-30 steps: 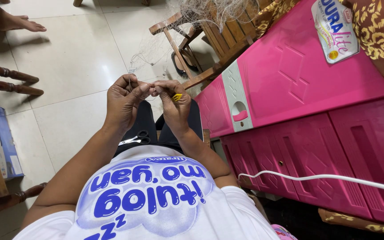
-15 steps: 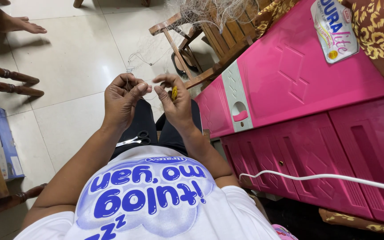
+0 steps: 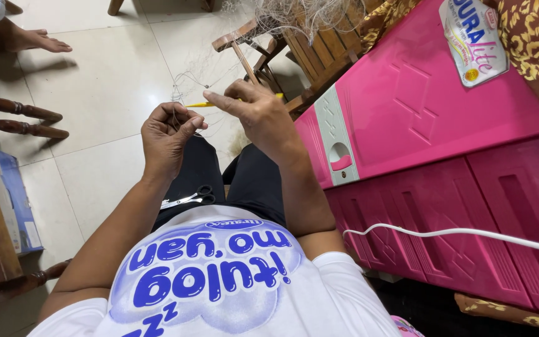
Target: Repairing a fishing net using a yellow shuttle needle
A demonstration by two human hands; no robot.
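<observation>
Net: we work on a thin pale fishing net of fine thread; it hangs from a brown wooden chair in front of us and comes down to our hands, above our knees.
Tool: a slim yellow netting needle lies across between the two hands.
Left hand: our left hand is closed in a fist on some strands of the net, the thumb pressed on the bent fingers.
Right hand: our right hand holds the needle, we judge; the fingers are narrow and stretched forward, the grip itself is hidden behind them.
Lap: small silver scissors with black handles rest on our black trousers, not touched.
Side: a bright pink plastic cabinet stands just beside our right arm.
Progress: we judge one knot is in the making; a big tangled heap of net stays on the chair, so much work seems left.
</observation>
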